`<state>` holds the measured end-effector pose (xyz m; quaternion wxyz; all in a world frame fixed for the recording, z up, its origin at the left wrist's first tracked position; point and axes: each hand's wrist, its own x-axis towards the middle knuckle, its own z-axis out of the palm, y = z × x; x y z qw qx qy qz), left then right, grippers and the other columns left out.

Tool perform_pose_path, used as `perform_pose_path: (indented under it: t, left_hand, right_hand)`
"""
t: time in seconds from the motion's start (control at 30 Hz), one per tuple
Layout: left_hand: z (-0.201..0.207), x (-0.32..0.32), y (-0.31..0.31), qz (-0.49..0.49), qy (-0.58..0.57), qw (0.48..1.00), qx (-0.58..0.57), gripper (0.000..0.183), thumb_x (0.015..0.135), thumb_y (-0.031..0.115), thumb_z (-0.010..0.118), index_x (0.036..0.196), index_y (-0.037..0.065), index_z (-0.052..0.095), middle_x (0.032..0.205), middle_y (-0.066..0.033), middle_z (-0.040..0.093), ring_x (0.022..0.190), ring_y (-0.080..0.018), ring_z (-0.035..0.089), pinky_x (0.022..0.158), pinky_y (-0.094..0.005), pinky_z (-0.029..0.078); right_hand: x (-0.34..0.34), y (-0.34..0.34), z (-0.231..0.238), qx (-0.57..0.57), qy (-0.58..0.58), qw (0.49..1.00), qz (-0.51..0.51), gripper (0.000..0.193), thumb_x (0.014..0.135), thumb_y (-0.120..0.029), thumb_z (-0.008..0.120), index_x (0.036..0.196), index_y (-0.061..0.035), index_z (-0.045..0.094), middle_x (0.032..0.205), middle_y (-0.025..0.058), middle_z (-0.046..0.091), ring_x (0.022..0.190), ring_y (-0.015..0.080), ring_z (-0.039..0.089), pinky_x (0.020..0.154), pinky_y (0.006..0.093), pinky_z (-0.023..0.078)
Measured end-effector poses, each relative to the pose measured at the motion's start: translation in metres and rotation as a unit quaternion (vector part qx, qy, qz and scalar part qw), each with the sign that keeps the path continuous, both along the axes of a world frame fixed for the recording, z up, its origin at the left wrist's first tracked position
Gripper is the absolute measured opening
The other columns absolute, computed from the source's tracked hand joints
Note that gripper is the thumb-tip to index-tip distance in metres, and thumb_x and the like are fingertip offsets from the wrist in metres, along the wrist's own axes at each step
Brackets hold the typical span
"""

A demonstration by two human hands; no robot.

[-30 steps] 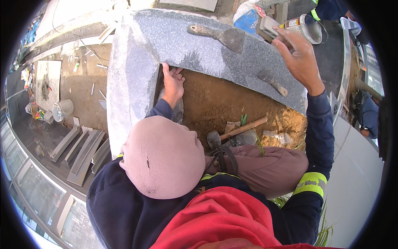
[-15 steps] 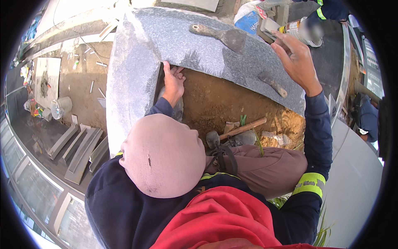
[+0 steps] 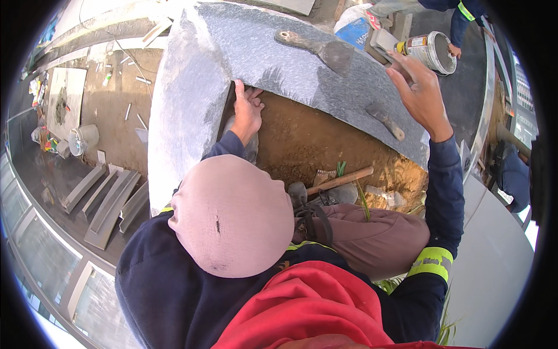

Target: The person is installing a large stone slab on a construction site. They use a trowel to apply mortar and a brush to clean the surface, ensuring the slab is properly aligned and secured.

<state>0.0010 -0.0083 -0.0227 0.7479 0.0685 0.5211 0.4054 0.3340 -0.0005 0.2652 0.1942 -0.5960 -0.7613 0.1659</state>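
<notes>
My left hand (image 3: 248, 113) grips the inner edge of a grey stone slab (image 3: 232, 38), thumb up against the edge and fingers curled partly beneath it. That spot is close to the joint with a paler slab (image 3: 186, 104). My right hand (image 3: 419, 96) is raised over the slab's right part, fingers stretched and thumb apart, holding nothing visible. A wide scraper (image 3: 335, 57) lies on the slab, and a smaller scraper (image 3: 385, 120) rests nearer its inner edge. Below, in the brown soil (image 3: 302, 131), lies a wooden-handled tool (image 3: 343, 180), its dark head partly hidden.
My bent legs in pinkish trousers (image 3: 372, 232) fill the near middle. A co-worker's hand (image 3: 454, 51) is at a tilted bucket (image 3: 436, 52) at the far right, beside a grey block (image 3: 382, 42). Metal channels (image 3: 110, 203) and a white bucket (image 3: 84, 138) stand left.
The view has shifted slightly. A co-worker's hand now shows at the bucket, whose mouth is in clear view. My two hands have kept nearly the same places.
</notes>
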Motion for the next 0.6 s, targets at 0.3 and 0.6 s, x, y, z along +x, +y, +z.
perform_pose_path:
  t: [0.3, 0.6]
  left_hand:
    - [-0.0018, 0.0007, -0.0015, 0.014, 0.000, 1.000, -0.001, 0.123, 0.081, 0.083, 0.055, 0.149, -0.015, 0.023, 0.125, -0.0174, 0.054, 0.074, -0.0120, 0.037, 0.071, -0.0291, 0.038]
    - [-0.0009, 0.0001, -0.0002, 0.006, -0.007, 1.000, 0.011, 0.122, 0.082, 0.083, 0.055, 0.148, -0.015, 0.025, 0.121, -0.0159, 0.054, 0.074, -0.0123, 0.037, 0.071, -0.0292, 0.038]
  right_hand:
    - [-0.0009, 0.0003, -0.0068, -0.014, -0.004, 1.000, 0.004, 0.032, 0.092, -0.012, 0.068, 0.122, 0.0005, 0.065, 0.089, 0.0146, 0.066, 0.078, 0.0296, 0.062, 0.076, 0.0367, 0.050]
    - [0.0028, 0.0009, -0.0102, -0.006, -0.014, 1.000, 0.020, 0.033, 0.092, -0.012, 0.069, 0.122, 0.0005, 0.065, 0.088, 0.0145, 0.066, 0.078, 0.0299, 0.063, 0.076, 0.0372, 0.050]
